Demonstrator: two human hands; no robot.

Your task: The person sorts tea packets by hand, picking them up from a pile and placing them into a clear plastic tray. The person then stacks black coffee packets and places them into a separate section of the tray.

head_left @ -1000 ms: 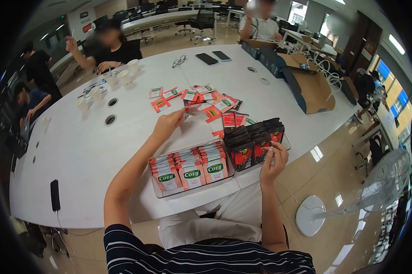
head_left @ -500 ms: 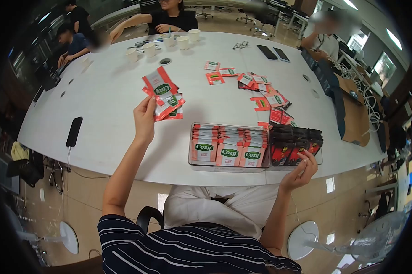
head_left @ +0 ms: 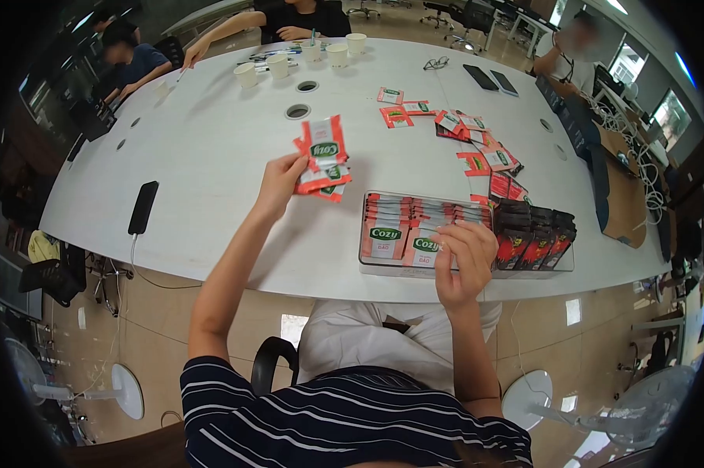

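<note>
The left hand (head_left: 278, 183) is raised above the table (head_left: 211, 156) and pinches a small fan of sachets (head_left: 321, 160) between thumb and fingers; the fan stands upright, with its long side pointing away from the person. The tray (head_left: 391, 271) lies at the near edge of the table, to the right of this hand and closer to the person, with its long axis along that edge. The right hand (head_left: 461, 257) is the nearer one to it. Its fingers are pressed together and curled over the Cozy rows (head_left: 385, 234), just beside the dark packets (head_left: 535, 234). I cannot tell if it grips a sachet there. Loose sachets (head_left: 477, 148) lie beyond the tray, toward the far right.
</note>
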